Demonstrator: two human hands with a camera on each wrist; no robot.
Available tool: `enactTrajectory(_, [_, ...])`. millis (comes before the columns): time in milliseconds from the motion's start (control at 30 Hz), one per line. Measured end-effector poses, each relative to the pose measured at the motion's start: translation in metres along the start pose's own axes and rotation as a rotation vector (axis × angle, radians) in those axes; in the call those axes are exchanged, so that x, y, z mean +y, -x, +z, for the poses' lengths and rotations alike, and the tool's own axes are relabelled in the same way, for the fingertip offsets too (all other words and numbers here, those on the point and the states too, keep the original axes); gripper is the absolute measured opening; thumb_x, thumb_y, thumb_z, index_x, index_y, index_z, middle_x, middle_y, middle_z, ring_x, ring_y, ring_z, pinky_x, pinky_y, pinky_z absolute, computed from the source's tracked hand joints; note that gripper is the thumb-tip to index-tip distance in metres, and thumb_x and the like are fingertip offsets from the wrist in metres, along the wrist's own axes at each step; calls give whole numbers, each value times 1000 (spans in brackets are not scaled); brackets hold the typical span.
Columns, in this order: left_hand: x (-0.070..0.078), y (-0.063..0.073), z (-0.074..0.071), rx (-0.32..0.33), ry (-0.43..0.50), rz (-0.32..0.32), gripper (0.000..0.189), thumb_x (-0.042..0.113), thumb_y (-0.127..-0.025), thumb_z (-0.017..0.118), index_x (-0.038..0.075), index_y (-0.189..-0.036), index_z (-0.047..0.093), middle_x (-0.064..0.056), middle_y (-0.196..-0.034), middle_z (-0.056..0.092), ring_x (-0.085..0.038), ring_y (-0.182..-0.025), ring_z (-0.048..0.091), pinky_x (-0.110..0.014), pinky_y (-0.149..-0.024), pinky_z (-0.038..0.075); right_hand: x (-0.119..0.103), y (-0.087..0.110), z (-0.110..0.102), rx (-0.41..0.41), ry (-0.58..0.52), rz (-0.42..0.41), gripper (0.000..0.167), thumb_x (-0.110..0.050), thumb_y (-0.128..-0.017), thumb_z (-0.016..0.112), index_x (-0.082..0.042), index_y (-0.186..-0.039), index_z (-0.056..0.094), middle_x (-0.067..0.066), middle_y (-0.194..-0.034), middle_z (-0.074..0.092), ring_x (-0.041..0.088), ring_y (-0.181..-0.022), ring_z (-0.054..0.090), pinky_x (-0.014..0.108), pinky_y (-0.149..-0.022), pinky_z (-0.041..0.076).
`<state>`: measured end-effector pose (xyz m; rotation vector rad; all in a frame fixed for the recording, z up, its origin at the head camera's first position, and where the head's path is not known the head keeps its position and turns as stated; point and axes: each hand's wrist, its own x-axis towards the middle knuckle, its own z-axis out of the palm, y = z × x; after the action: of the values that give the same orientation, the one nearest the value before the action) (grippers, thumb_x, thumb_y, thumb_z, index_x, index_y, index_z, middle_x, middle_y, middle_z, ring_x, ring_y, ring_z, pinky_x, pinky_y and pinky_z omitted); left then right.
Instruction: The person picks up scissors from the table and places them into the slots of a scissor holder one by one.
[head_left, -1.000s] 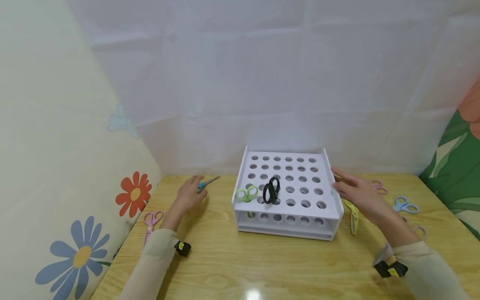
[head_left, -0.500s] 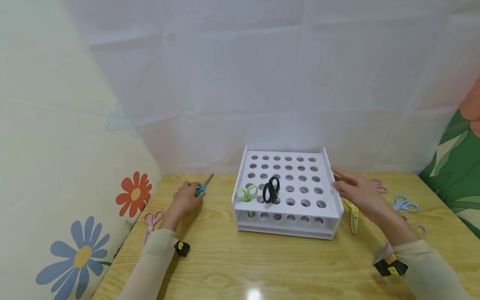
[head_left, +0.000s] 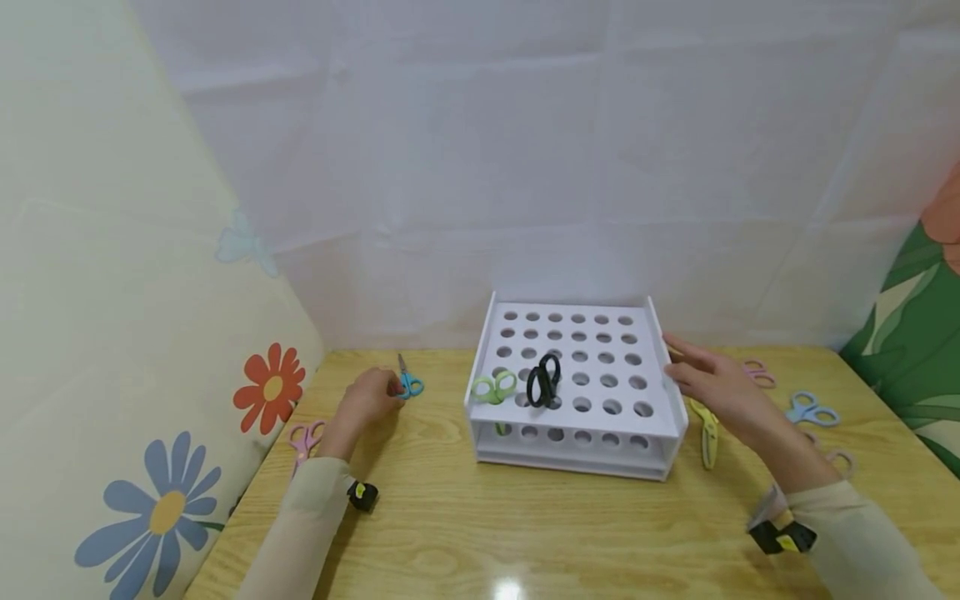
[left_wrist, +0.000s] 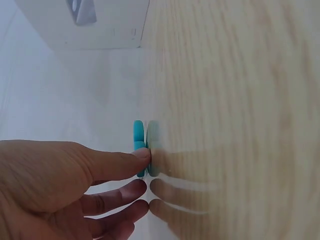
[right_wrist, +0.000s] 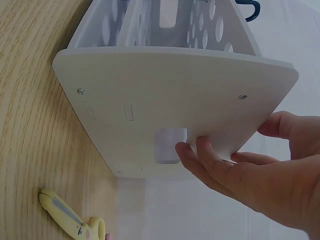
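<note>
Teal-handled scissors (head_left: 412, 386) lie flat on the table at the far left, blades pointing to the back. My left hand (head_left: 367, 400) is beside them; in the left wrist view its thumb (left_wrist: 120, 164) touches the teal handle (left_wrist: 138, 131) while the other fingers lie at the tabletop. My right hand (head_left: 723, 392) rests against the right side panel of a white rack (head_left: 573, 425) with rows of round holes, fingertips by an oblong cutout in the right wrist view. Green-handled scissors (head_left: 492, 387) and black-handled scissors (head_left: 545, 382) stand in the rack's front left holes.
Pink scissors (head_left: 303, 440) lie at the left, partly behind the left sleeve. Right of the rack are yellow scissors (head_left: 707, 433), blue scissors (head_left: 812, 410) and pink scissors (head_left: 759, 373), with another pair (head_left: 842, 460) partly behind the right arm. A pale cloth (head_left: 570, 150) hangs behind the table.
The teal scissors have turned counter-clockwise on the table, their blades swinging from pointing right to pointing back. My left hand has drawn slightly nearer. The right hand and rack stay put.
</note>
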<state>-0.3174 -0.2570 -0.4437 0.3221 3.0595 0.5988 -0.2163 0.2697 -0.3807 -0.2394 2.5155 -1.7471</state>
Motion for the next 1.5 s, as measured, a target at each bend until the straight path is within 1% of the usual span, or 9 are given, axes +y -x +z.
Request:
enactTrajectory(200, [2, 1, -1, -2, -33, 37, 5, 11, -92, 75, 7, -92, 72, -8, -91, 66, -30, -90, 61, -53, -82, 49, 0, 0, 0, -8, -9, -4, 67, -30, -106, 56, -11, -162, 24, 30, -156, 32, 40, -137, 42, 25, -95, 48])
enactTrajectory(433, [3, -1, 0, 71, -70, 107, 4, 12, -94, 73, 9, -92, 70, -9, -96, 59, -30, -90, 57, -54, -80, 48, 0, 0, 0, -12, -10, -2, 68, -30, -106, 56, -11, -162, 23, 30, -156, 32, 40, -137, 41, 24, -95, 47])
enactTrajectory(567, [11, 0, -4, 131, -25, 138, 6, 11, -97, 70, 5, -99, 70, -14, -106, 59, -31, -92, 58, -52, -81, 49, 0, 1, -1, -12, -2, 4, 68, -31, -106, 56, -12, -162, 23, 30, -156, 32, 40, -137, 41, 26, -96, 47])
enactTrajectory(733, [20, 0, -10, 169, 44, 181, 13, 13, -100, 66, 2, -107, 68, -19, -115, 59, -34, -100, 59, -51, -86, 49, 0, 1, -1, -5, 11, 9, 68, -33, -106, 56, -13, -162, 23, 29, -156, 32, 40, -137, 42, 26, -95, 48])
enactTrajectory(867, [25, 0, -13, 195, 94, 218, 14, 14, -102, 64, 2, -108, 66, -20, -119, 62, -38, -109, 59, -54, -92, 47, 0, 2, -1, -3, 13, 9, 67, -32, -106, 56, -13, -162, 24, 29, -156, 33, 39, -136, 42, 24, -94, 48])
enactTrajectory(1067, [31, 1, -17, 217, 202, 205, 19, 22, -103, 63, 5, -111, 65, -12, -112, 66, -35, -110, 60, -53, -94, 47, -1, 3, -1, -14, 5, 9, 67, -32, -106, 55, -14, -163, 23, 27, -157, 32, 39, -137, 42, 23, -93, 48])
enactTrajectory(1200, [34, 3, -19, 206, 232, 191, 21, 27, -104, 60, 8, -114, 63, -8, -110, 67, -32, -109, 61, -51, -92, 48, -1, 3, -1, -18, 4, 8, 67, -32, -107, 55, -14, -163, 22, 28, -157, 32, 39, -137, 41, 24, -93, 48])
enactTrajectory(1300, [36, 4, -21, 206, 236, 199, 20, 26, -107, 56, 9, -117, 60, -9, -110, 67, -31, -106, 63, -48, -86, 49, -1, 3, -1, -17, 8, 9, 67, -32, -107, 55, -14, -163, 22, 28, -158, 31, 39, -137, 42, 26, -95, 47])
enactTrajectory(1500, [37, 4, -21, 231, 232, 204, 20, 21, -108, 52, 7, -121, 59, -17, -122, 67, -35, -109, 65, -51, -86, 51, -2, 3, 0, -16, 10, 14, 68, -33, -106, 55, -14, -163, 22, 28, -158, 31, 39, -137, 42, 28, -96, 47])
